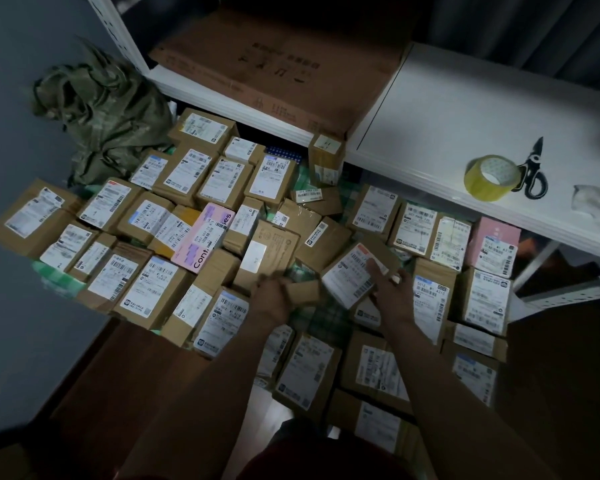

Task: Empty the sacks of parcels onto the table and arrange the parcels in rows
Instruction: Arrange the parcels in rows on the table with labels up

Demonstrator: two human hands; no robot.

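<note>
Brown cardboard parcels (174, 174) are lying in rows across the surface (329, 317), most with white labels up. I am seeing my left hand (272, 299) gripping a small box (303, 292) near the middle, fingers curled round it. My right hand (390, 289) is pinching a tilted labelled box (350, 275) just beside it. A crumpled green sack (101, 112) is sitting at the far left. Tape (490, 176) and scissors (534, 171) are resting on the white shelf (447, 109) at right.
</note>
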